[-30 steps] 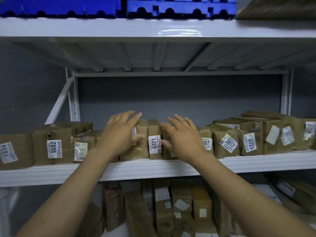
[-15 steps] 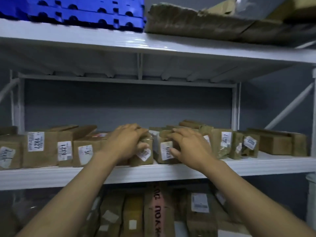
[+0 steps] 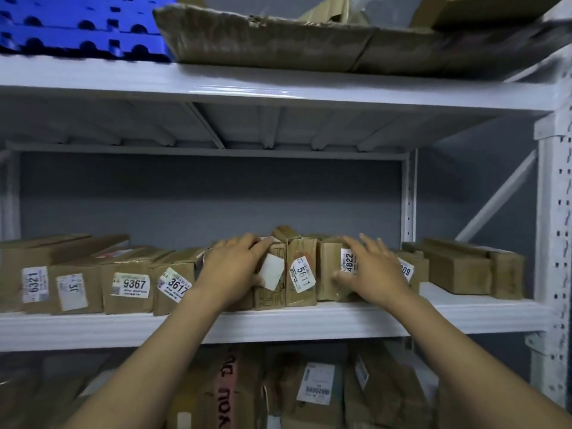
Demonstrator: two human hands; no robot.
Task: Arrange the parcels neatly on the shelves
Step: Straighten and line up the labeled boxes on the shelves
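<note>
Head view: brown tape-wrapped cardboard parcels (image 3: 305,246), white numbered labels (image 3: 133,284), rowed on white metal middle shelf (image 3: 309,323).
Left hand (image 3: 230,270): flat over blank-labelled parcel (image 3: 269,297).
Right hand (image 3: 374,267): fingers spread against parcel 4822 (image 3: 328,270).

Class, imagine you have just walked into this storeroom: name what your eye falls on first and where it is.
The left hand and the right hand reach in from below and lie on brown parcels at the middle of the middle shelf, either side of parcel 5611. White numbered labels stand out along the row, such as label 9367 at the left. Top left, a bright blue pallet sits beside flattened cardboard.
</note>
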